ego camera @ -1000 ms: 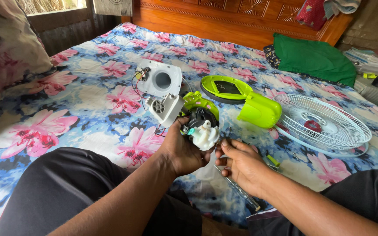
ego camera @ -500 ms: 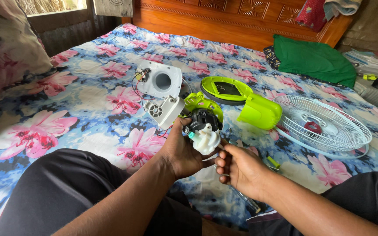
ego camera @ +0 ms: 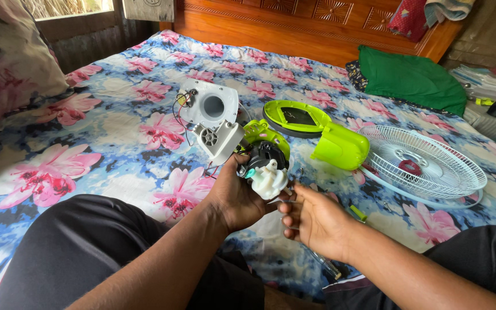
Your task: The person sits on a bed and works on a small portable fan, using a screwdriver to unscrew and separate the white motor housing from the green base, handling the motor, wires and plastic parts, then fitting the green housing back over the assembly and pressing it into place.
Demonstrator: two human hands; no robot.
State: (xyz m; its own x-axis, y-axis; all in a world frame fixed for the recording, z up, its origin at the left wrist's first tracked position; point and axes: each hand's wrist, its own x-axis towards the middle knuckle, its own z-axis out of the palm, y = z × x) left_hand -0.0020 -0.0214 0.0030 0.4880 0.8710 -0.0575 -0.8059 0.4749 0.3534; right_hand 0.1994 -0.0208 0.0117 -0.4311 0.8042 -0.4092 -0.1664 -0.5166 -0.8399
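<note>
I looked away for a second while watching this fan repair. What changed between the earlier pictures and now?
The right hand opened somewhat, its fingers now stretched toward the white gear piece on the motor assembly. The left hand kept its grip on that assembly in about the same spot. The white housing, green base and fan grille stayed put on the floral bedsheet.

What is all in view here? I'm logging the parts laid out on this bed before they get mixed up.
fan motor: one, black and white, in the left hand
white housing pieces: two, on the bedsheet, wired to the motor
green base: one, lime, mid-bed
fan grille: one, white, right of the base
green cloth: one, by the headboard
bedsheet: one, blue with pink flowers
left hand: grips the motor
right hand: fingers open, beside the motor
</note>
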